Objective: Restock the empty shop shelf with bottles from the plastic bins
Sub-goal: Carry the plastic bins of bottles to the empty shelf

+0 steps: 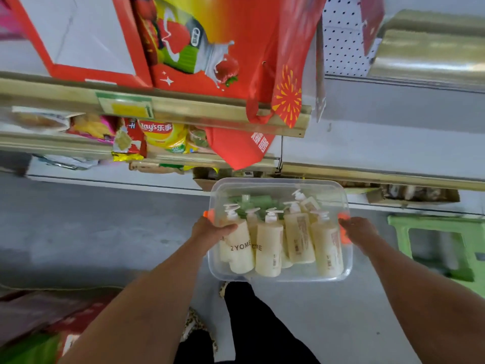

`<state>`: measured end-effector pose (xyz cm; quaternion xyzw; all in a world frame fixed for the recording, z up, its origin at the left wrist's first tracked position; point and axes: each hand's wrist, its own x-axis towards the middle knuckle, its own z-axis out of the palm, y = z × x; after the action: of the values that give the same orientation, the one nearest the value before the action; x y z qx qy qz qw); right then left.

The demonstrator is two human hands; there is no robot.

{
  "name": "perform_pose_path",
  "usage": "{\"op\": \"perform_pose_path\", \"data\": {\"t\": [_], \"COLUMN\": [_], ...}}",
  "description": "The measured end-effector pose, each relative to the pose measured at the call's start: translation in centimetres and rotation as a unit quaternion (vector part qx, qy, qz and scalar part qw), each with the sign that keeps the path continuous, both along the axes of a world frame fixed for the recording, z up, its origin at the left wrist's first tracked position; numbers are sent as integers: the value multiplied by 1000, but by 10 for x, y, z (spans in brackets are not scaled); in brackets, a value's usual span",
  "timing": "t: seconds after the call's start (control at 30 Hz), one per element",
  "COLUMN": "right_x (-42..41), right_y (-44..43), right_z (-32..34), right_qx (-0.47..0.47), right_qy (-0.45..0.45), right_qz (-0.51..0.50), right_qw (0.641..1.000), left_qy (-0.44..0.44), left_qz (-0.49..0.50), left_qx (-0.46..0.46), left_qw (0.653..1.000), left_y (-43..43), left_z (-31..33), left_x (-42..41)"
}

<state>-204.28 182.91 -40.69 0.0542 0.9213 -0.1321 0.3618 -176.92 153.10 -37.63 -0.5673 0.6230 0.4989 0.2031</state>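
The bin [278, 277], clear plastic, hangs in the air above the floor [105, 232], carried between both hands in front of the shelf [183, 109]. Inside it cream pump bottles [269, 256] lie packed side by side, with a few green ones [258, 200] at the far end. The left hand [211, 232] grips the left short side, its fingers [227, 228] curled over the rim by an orange clip [209, 215], the thumb resting on a bottle's shoulder. The right hand [360, 232] grips the opposite side at the other clip [345, 233], fingers wrapped round the edge, their tips hidden. Snack bags [162, 135] and a red bag [238, 149] sit on the shelf beyond; a green stool [469, 248] stands to the right.
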Motion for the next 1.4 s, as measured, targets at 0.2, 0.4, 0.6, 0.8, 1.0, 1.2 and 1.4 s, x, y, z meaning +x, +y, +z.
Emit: {"op": "perform_pose_path", "data": {"t": [0.2, 0.4, 0.6, 0.8, 1.0, 1.2, 1.4], "right_x": [35, 125, 259, 406, 505, 575, 633], "right_y": [-48, -180, -349, -493, -608, -719, -847], "right_z": [75, 158, 220, 319, 393, 421, 458], "right_qx": [86, 55, -89, -218, -311, -363, -387], "right_qy": [81, 175, 199, 276, 323, 313, 283], "right_qz": [49, 284, 508, 627, 671, 708, 750], "right_qw": [992, 941, 834, 695, 590, 518, 455], "left_qy": [41, 44, 11, -53, -82, -119, -180], "left_qz": [-22, -73, -117, -22, 103, 186, 270], "left_qx": [-25, -177, -367, -491, -573, -593, -587], "left_qw": [999, 980, 923, 869, 809, 774, 742], "left_y": [-25, -91, -179, -258, -324, -384, -465], "left_z": [25, 84, 175, 276, 342, 368, 400], "left_x": [26, 112, 251, 391, 493, 546, 580]}}
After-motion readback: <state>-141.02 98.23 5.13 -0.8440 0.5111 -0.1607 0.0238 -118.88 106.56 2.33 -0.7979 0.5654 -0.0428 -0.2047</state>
